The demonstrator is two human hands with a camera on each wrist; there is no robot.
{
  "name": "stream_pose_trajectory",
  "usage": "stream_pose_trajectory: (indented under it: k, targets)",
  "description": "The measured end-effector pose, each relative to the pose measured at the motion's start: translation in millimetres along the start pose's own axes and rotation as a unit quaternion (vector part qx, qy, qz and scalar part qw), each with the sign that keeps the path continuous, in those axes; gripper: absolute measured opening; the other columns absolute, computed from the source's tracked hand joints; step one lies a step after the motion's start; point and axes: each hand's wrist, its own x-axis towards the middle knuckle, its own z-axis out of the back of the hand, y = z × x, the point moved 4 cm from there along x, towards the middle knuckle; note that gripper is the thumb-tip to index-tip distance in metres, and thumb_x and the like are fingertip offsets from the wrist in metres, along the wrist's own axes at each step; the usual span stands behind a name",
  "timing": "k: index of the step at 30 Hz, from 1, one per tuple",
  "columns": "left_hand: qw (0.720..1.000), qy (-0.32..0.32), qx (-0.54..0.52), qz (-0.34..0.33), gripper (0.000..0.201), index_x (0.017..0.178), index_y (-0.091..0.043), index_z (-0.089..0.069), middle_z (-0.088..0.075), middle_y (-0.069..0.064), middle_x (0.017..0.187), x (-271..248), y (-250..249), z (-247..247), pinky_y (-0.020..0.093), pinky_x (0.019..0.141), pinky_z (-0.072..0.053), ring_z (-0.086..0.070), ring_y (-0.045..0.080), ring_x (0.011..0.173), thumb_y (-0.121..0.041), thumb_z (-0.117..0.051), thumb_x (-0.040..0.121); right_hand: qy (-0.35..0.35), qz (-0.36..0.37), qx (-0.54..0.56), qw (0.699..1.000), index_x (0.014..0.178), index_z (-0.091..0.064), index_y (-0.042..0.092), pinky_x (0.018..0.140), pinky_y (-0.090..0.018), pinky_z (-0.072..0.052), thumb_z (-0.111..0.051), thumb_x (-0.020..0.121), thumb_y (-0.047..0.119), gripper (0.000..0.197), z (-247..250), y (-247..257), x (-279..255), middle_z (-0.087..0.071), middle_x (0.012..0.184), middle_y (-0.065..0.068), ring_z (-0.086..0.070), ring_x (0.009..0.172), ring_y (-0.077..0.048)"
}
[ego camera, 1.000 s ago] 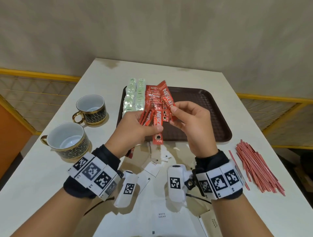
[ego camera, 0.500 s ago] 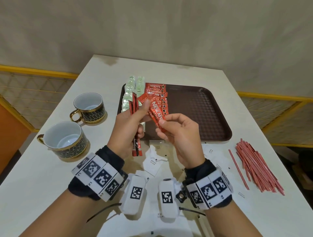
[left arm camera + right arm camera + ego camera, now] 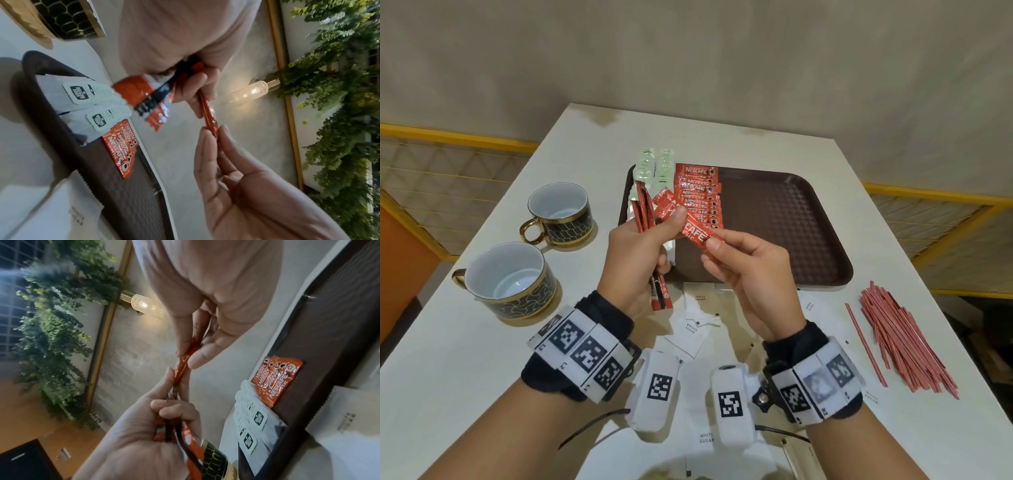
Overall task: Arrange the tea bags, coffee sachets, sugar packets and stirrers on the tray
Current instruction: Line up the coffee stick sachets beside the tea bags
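Left hand (image 3: pixel 635 253): fingers curled round a bunch of glossy red Nescafé coffee sachets (image 3: pixel 645 214), upright, thumb pressing the upper end of one more tilted sachet (image 3: pixel 697 231); count in the bunch cannot be told. Right hand (image 3: pixel 751 277): thumb and fingertips pinch the lower end of that same tilted sachet, held over the near left part of the tray.

Items, left to right:
- Two white-lined cups with black-and-gold patterned walls (image 3: pixel 506 279), on the white table (image 3: pixel 465 359), left of the tray.
- Two columns of pale green foil tea bags (image 3: pixel 655 168), along the left edge of the dark brown plastic tray (image 3: pixel 784 222).
- One overlapping column of red coffee sachets (image 3: pixel 700 195), just beside the tea bags (number not countable).
- Several white paper sugar packets (image 3: pixel 697 320), loose on the table near the tray's front edge.
- One heap of thin red stirrers (image 3: pixel 904 339), on the table to the right, one lying apart.

Change: half a second earlier the pinched sachet sat closer against the left hand's bunch; now it is drawn rightward and lower.
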Motion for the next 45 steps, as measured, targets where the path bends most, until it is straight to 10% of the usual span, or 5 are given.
stream_pose_trajectory:
  k: [6,15,21,36,45]
  targets:
    - [0.999,-0.004,0.041,0.011,0.039,0.095,-0.018,-0.071,-0.075,0.005,0.095,5,-5,14,0.016,0.043,-0.037,-0.038,0.002,0.043,-0.042,-0.077,0.065,0.014,-0.006,-0.166,0.986,0.095,-0.074,0.004,0.074,-0.024,-0.060,-0.067,0.085,-0.002,0.014,27,33,31,-0.074,0.088,-0.012,-0.069,0.078,-0.017]
    - [0.995,-0.055,0.080,0.017,0.026,0.102,-0.017,-0.069,-0.077,0.000,0.093,9,-4,44,0.016,0.044,-0.038,-0.039,0.004,0.044,-0.036,-0.071,0.084,0.016,-0.073,-0.550,0.832,0.082,-0.075,0.012,0.060,-0.023,-0.051,-0.077,0.081,0.009,0.004,48,1,126,-0.073,0.086,-0.004,-0.067,0.083,-0.014]
    - [0.992,-0.086,0.091,0.016,0.019,0.097,-0.021,-0.071,-0.077,0.001,0.092,10,0,62,0.019,0.049,-0.038,-0.041,0.005,0.046,-0.035,-0.071,0.084,0.045,-0.045,-0.600,0.798,0.085,-0.075,0.010,0.052,-0.019,-0.046,-0.076,0.082,0.012,0.004,37,-8,141,-0.072,0.086,-0.002,-0.064,0.077,-0.010]
    - [0.993,-0.087,0.070,0.023,0.013,0.092,-0.019,-0.071,-0.075,0.001,0.083,11,7,60,0.016,0.043,-0.038,-0.040,0.005,0.042,-0.030,-0.071,0.085,0.045,-0.016,-0.617,0.786,0.080,-0.063,0.003,0.076,-0.039,-0.061,-0.077,0.081,0.012,0.017,33,-17,142,-0.070,0.080,-0.008,-0.071,0.073,-0.020]
    - [0.993,-0.087,0.079,0.032,0.015,0.092,-0.021,-0.071,-0.075,-0.001,0.082,9,9,60,0.018,0.046,-0.038,-0.041,0.007,0.044,-0.033,-0.071,0.084,0.056,0.025,-0.692,0.719,0.084,-0.061,0.016,0.079,-0.039,-0.057,-0.071,0.087,0.029,0.017,26,-13,133,-0.067,0.091,-0.002,-0.065,0.082,-0.020]
